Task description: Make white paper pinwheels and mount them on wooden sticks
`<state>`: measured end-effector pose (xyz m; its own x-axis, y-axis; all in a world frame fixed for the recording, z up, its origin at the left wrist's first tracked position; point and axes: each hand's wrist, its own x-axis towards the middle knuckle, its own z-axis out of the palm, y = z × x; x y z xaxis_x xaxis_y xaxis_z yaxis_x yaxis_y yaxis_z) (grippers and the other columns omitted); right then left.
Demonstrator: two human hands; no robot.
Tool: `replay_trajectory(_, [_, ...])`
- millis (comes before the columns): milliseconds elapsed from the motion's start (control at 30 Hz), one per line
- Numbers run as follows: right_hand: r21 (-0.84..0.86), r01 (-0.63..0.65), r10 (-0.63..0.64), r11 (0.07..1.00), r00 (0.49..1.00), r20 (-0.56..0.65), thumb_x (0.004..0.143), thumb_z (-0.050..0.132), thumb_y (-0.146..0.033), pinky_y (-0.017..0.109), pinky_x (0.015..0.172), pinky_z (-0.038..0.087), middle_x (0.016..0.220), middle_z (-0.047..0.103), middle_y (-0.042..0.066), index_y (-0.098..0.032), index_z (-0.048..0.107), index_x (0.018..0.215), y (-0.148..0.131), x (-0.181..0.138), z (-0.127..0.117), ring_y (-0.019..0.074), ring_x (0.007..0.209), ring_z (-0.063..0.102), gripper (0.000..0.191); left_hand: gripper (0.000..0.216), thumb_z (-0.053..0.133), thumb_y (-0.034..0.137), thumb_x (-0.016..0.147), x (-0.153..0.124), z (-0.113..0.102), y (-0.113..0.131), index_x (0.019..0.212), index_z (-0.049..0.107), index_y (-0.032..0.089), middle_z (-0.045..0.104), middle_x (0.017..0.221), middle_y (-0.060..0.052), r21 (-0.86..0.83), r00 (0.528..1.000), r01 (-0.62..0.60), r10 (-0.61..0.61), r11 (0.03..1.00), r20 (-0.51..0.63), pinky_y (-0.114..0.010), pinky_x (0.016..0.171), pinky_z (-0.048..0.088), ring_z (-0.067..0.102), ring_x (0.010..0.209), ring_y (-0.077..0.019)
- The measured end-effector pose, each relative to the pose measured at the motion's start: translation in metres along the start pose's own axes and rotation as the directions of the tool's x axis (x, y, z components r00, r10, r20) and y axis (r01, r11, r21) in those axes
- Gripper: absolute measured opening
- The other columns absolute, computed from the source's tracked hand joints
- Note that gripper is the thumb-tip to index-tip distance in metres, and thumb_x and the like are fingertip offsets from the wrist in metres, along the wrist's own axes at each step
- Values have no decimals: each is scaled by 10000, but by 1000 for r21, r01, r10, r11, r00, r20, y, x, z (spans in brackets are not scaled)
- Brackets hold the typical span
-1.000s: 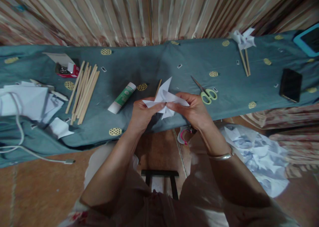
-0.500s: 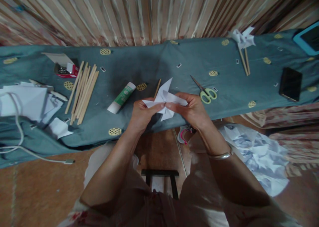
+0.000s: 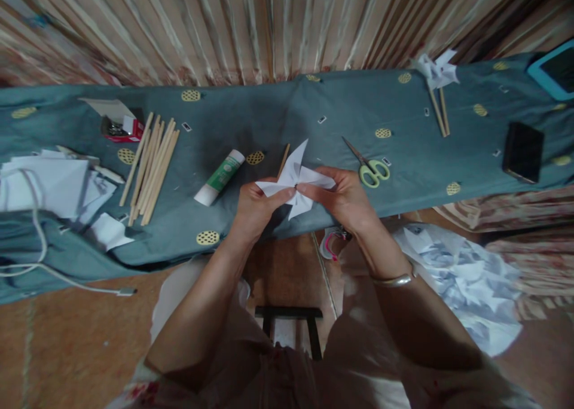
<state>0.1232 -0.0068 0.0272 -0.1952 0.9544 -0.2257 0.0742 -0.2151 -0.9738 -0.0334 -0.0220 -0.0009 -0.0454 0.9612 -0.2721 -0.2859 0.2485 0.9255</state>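
Observation:
A white paper pinwheel (image 3: 295,173) is held above the front edge of the cloth-covered table, its pointed blades spread out. My left hand (image 3: 256,208) is closed on its left side, thumb pressed near the centre. From the other side my right hand (image 3: 347,197) grips it, the thumb tip also at the middle. A thin wooden stick (image 3: 283,159) shows behind the pinwheel by my left fingers; its lower part is hidden. To the left lies a glue stick (image 3: 219,177) with a green label. Scissors (image 3: 373,171) with light green handles rest right of my right hand.
Several wooden sticks (image 3: 150,167) lie left, beside an open red box (image 3: 123,128) of small metal pieces. Paper sheets (image 3: 49,182) and a white cable (image 3: 85,285) are farther left. Finished pinwheels (image 3: 438,71), a dark phone (image 3: 524,152) and a bag of paper pieces (image 3: 461,283) are right.
Both hands keep their grip on the pinwheel, with almost no movement. The view has shifted very slightly, so things on the left appear a little farther right.

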Motion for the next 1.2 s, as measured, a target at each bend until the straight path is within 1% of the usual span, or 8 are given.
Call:
replay_trajectory(133, [-4, -13, 13, 1000, 1000, 2, 622, 799, -399, 245, 515, 356, 601, 571, -31, -179, 666, 670, -1, 1, 0, 100, 569, 456, 262, 299, 876, 335, 520, -1, 0, 2, 658, 698, 138, 683, 639, 4, 24, 1000, 6, -6, 1000, -10, -238, 579, 453, 591, 574, -121])
replay_trajectory(333, [-23, -18, 18, 1000, 1000, 15, 649, 770, -379, 241, 523, 365, 611, 585, -26, -172, 666, 677, -3, 2, 0, 100, 580, 474, 233, 303, 859, 352, 534, -2, 0, 4, 634, 671, 137, 639, 592, 20, 59, 1000, 0, 2, 998, -30, -222, 524, 395, 534, 524, -99])
replay_trajectory(533, [8, -40, 40, 999, 999, 18, 635, 779, -365, 238, 513, 359, 603, 578, -28, -162, 669, 682, -2, 3, 1, 96, 565, 463, 236, 303, 865, 339, 530, -1, 1, 4, 635, 665, 138, 629, 582, 27, 0, 1000, 29, -29, 1000, -11, -219, 524, 386, 515, 514, -90])
replay_trajectory(700, [30, -46, 45, 998, 999, 15, 603, 806, -403, 228, 495, 353, 600, 584, -34, -167, 671, 688, -2, 3, 2, 89, 550, 456, 285, 290, 859, 331, 557, -1, -1, 3, 613, 645, 143, 615, 574, 28, -36, 999, 29, -29, 999, 20, -217, 524, 371, 499, 510, -83])
replay_trajectory(933, [26, -39, 38, 999, 999, 22, 601, 805, -399, 221, 479, 337, 569, 567, -43, -167, 659, 649, -3, 5, 6, 79, 534, 440, 278, 342, 859, 387, 530, -2, -2, 6, 604, 630, 144, 590, 552, 38, 3, 1000, 6, -6, 1000, -9, -216, 501, 351, 469, 490, -78])
replay_trajectory(1000, [19, -33, 33, 999, 999, 23, 618, 797, -388, 221, 477, 333, 570, 568, -43, -166, 667, 653, -2, 5, 6, 78, 535, 443, 260, 344, 860, 391, 530, -3, -2, 7, 608, 632, 147, 594, 555, 38, 22, 1000, 3, -3, 1000, -23, -217, 503, 365, 479, 492, -82])
replay_trajectory(1100, [33, -32, 32, 999, 999, 18, 612, 812, -388, 228, 490, 352, 597, 598, -33, -163, 684, 676, 0, 7, 5, 87, 548, 471, 267, 332, 845, 411, 567, -2, -5, 8, 703, 680, 156, 650, 628, 14, 6, 1000, -6, 6, 1000, -25, -239, 571, 443, 563, 561, -116])
replay_trajectory(1200, [44, -11, 12, 999, 999, -41, 602, 826, -384, 235, 493, 356, 595, 610, -33, -167, 690, 677, -1, 9, -1, 92, 536, 476, 266, 341, 736, 495, 709, 2, -12, 9, 825, 717, 175, 707, 769, -38, -54, 997, -74, 72, 996, -30, -276, 667, 508, 641, 697, -161])
